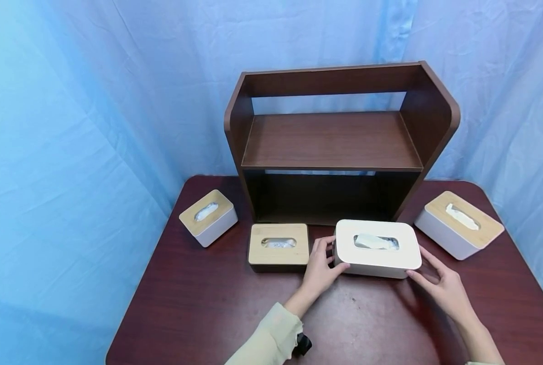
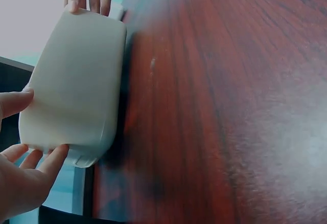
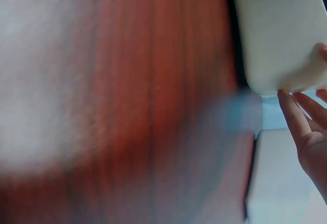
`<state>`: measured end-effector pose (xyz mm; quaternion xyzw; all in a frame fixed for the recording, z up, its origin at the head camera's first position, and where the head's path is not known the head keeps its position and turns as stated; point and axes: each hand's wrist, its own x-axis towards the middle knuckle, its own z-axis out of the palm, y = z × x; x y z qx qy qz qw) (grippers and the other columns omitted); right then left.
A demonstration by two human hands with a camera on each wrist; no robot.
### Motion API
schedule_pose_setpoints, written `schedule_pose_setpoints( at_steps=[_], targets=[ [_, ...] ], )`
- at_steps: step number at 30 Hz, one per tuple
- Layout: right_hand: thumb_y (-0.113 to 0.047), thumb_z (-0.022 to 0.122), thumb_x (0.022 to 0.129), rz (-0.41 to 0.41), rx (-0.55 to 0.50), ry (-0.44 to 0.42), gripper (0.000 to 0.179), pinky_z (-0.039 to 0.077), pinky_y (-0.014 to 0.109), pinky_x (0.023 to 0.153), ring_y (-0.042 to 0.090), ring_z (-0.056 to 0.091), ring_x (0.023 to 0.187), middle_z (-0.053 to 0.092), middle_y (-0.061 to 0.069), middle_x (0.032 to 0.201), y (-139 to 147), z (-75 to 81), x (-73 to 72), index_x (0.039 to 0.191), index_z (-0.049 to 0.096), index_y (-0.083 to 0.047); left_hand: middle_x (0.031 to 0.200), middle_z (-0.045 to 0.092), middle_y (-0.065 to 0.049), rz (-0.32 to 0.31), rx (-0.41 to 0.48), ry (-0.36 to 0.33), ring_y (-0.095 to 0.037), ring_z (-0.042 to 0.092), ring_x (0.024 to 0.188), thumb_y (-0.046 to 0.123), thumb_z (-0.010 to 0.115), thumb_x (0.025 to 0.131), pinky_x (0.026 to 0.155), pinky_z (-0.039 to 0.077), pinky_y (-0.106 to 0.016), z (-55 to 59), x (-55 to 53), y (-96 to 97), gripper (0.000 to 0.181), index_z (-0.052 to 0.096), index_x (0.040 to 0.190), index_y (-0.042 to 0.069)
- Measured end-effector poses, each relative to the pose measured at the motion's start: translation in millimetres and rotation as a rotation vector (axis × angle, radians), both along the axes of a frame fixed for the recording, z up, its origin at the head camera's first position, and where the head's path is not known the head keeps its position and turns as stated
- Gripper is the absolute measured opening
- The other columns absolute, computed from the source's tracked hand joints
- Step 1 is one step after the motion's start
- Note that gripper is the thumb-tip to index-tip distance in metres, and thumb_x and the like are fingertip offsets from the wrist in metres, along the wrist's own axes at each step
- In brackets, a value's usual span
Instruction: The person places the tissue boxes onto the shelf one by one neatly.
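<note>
A white tissue box (image 1: 377, 259) with a pale top and an oval slot showing tissue sits in front of the shelf, right of the middle. My left hand (image 1: 320, 268) grips its left end, thumb on the front face and fingers round the side. At the opposite end my right hand (image 1: 446, 289) holds it with the thumb near the front corner. In the left wrist view both hands hold the ends of the white tissue box (image 2: 76, 70). The right wrist view shows fingers of the right hand (image 3: 311, 137) against one end.
A dark brown two-tier shelf (image 1: 330, 142) stands at the back of the table (image 1: 198, 314). A wood-topped tissue box (image 1: 278, 256) with dark sides is left of the left hand. White-sided, wood-topped tissue boxes stand far left (image 1: 216, 228) and far right (image 1: 449, 238).
</note>
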<state>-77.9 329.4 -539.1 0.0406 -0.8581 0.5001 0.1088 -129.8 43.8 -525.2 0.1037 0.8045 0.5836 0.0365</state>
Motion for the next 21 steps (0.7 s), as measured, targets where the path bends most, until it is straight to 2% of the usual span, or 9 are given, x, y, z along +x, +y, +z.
schedule_pose_setpoints(
  at_steps=[8, 16, 18, 21],
  targets=[
    [0.008, 0.074, 0.083, 0.009, -0.035, 0.086, 0.070, 0.052, 0.006, 0.082, -0.016, 0.059, 0.109, 0.054, -0.028, 0.133, -11.9, 11.4, -11.5, 0.147, 0.047, -0.002, 0.138, 0.049, -0.010, -0.004, 0.006, 0.021, -0.025, 0.055, 0.127, 0.008, 0.079, 0.084, 0.098, 0.054, -0.026, 14.6, -10.1, -11.1, 0.065, 0.049, 0.141, 0.008],
    [0.003, 0.076, 0.084, -0.008, -0.005, 0.108, 0.071, 0.050, 0.003, 0.081, -0.019, 0.055, 0.111, 0.054, -0.024, 0.135, -32.1, 24.5, -23.9, 0.148, 0.048, -0.008, 0.143, 0.047, -0.012, -0.023, -0.015, 0.030, -0.027, 0.053, 0.132, 0.011, 0.075, 0.089, 0.102, 0.053, -0.031, 32.2, -23.8, -32.5, 0.064, 0.046, 0.146, 0.007],
    [0.002, 0.076, 0.084, -0.015, -0.001, 0.108, 0.070, 0.050, 0.003, 0.081, -0.020, 0.054, 0.112, 0.056, -0.015, 0.139, -38.7, 28.5, -27.8, 0.148, 0.048, -0.009, 0.145, 0.047, -0.012, -0.028, -0.013, 0.041, -0.027, 0.053, 0.132, 0.011, 0.074, 0.089, 0.102, 0.053, -0.033, 37.7, -28.3, -38.1, 0.064, 0.046, 0.146, 0.007],
    [0.001, 0.075, 0.085, -0.021, 0.009, 0.116, 0.069, 0.049, 0.001, 0.081, -0.021, 0.053, 0.113, 0.058, 0.009, 0.142, -48.4, 34.7, -34.7, 0.148, 0.048, -0.008, 0.146, 0.046, -0.014, -0.035, -0.013, 0.072, -0.028, 0.053, 0.132, 0.010, 0.074, 0.090, 0.103, 0.053, -0.036, 46.0, -35.4, -45.8, 0.064, 0.045, 0.147, 0.005]
  ],
)
